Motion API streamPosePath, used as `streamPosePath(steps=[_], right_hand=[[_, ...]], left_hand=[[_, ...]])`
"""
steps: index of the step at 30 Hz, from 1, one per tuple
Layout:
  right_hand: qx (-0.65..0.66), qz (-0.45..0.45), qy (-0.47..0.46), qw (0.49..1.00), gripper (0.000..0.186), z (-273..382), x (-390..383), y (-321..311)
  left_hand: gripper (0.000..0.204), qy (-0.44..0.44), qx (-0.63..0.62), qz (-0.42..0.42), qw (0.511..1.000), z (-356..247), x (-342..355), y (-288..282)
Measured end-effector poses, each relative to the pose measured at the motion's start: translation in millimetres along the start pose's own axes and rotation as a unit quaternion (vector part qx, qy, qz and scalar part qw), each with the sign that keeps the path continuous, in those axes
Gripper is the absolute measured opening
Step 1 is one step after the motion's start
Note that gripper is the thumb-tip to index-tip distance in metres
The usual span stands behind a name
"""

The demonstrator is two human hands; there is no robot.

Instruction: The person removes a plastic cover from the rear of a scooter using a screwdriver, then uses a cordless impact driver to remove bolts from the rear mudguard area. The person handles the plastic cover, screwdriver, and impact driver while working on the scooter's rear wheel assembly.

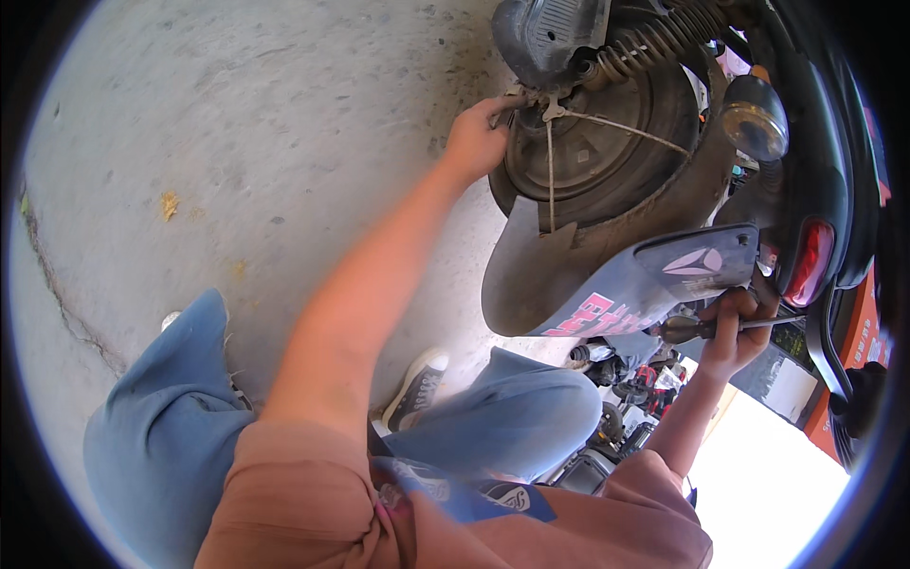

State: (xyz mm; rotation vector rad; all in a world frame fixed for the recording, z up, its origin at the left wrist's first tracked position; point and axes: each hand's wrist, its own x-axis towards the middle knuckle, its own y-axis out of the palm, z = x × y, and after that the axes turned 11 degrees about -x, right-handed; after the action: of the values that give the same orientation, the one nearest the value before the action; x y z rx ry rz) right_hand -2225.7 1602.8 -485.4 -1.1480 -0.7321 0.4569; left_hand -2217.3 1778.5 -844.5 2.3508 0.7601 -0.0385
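Observation:
My left hand [475, 142] reaches to the rear wheel [607, 156] of a scooter. Its fingertips are bent together at the axle end, beside a bracket [553, 111] with two thin metal stays; what they pinch is hidden. My right hand [736, 334] grips a screwdriver [684, 329] with a dark handle, its metal shaft pointing right. That hand is close to the rear mudguard [616, 284], a dark curved piece with red and white lettering, and just below the red tail light [809, 262].
A spring shock absorber [654, 47] and a dark cover [545, 38] sit above the wheel. An amber turn signal [755, 118] sticks out near the tail light. My knees in blue jeans [512, 408] are bent on the concrete floor [237, 142]. Several parked vehicles [626, 408] stand behind.

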Motion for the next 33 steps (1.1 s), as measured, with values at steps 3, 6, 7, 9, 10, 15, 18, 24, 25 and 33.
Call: streamPosePath(steps=[3, 6, 7, 9, 10, 15, 18, 24, 25, 33], right_hand=[[0.031, 0.008, 0.004, 0.999, 0.044, -2.2, -3.3, -2.4], [0.065, 0.016, 0.024, 0.997, 0.043, -2.9, -4.5, -4.1], [0.067, 0.012, 0.025, 0.997, 0.043, -3.7, -4.9, -3.1], [0.075, 0.003, 0.019, 0.997, 0.043, -1.6, -3.3, 0.0], [0.079, 0.010, 0.016, 0.997, 0.045, 0.5, -1.0, 1.1], [0.073, 0.016, 0.026, 0.997, 0.046, -8.0, -1.7, -5.9], [0.080, 0.025, 0.027, 0.996, 0.046, -4.8, -3.0, -7.0], [0.099, 0.036, 0.021, 0.994, 0.041, 1.9, 1.0, -4.8], [0.095, 0.021, 0.032, 0.995, 0.040, 4.3, 0.5, -3.9], [0.051, 0.039, 0.029, 0.998, 0.038, 48.6, -41.2, 9.8]], left_hand=[[0.047, -0.156, -0.007, 0.033, 0.987, 16.7, -16.9, -18.1], [0.048, -0.126, -0.104, -0.022, 0.986, 15.7, -22.0, -18.4], [0.049, -0.079, -0.132, -0.045, 0.987, -1.1, -17.6, -8.3], [0.049, -0.027, -0.141, -0.057, 0.988, -11.4, -0.6, 2.7], [0.049, -0.023, -0.126, -0.049, 0.991, -6.3, 18.4, 2.0], [0.045, 0.032, 0.022, 0.007, 0.999, 1.7, 0.1, 1.2], [0.038, -0.031, -0.088, -0.011, 0.996, -12.9, -18.2, -3.5], [0.028, -0.069, -0.200, -0.057, 0.976, -58.3, 15.3, 10.3], [0.026, -0.081, -0.183, -0.062, 0.978, -51.0, 19.2, 13.1], [0.011, -0.239, -0.395, -0.260, 0.848, -18.4, -32.0, -37.0]])
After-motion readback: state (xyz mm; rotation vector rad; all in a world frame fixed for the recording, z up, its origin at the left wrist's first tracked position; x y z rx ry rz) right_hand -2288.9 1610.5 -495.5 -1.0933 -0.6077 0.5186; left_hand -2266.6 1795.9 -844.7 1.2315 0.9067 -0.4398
